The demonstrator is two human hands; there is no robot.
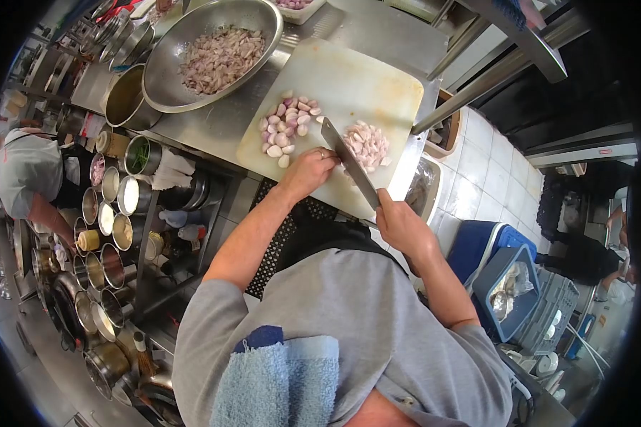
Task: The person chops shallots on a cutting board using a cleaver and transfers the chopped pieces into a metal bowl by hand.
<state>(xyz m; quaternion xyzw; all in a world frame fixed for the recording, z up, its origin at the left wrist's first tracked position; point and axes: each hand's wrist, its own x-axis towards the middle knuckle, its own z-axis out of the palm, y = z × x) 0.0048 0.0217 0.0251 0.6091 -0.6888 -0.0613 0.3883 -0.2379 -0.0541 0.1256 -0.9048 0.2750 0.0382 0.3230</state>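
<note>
The right hand (404,225) grips a knife (350,164) between whole shallots (290,122) and chopped shallots (367,144); one cannot tell whether the left hand (308,173) holds anything in its grip

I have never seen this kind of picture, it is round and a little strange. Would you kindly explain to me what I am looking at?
There is no machine here: a person works with two bare hands. The single picture comes from a camera on that person's head, looking forward and down, so their own chest shows at the bottom.

On the metal table lies a white cutting board. On it are a group of peeled small onions, perhaps shallots, and a pile of cut pieces. A metal bowl beyond the board's left side holds more pieces.

The right hand holds a knife. The left hand has its fingertips close to the blade; whether it grips anything is hard to tell.
</note>
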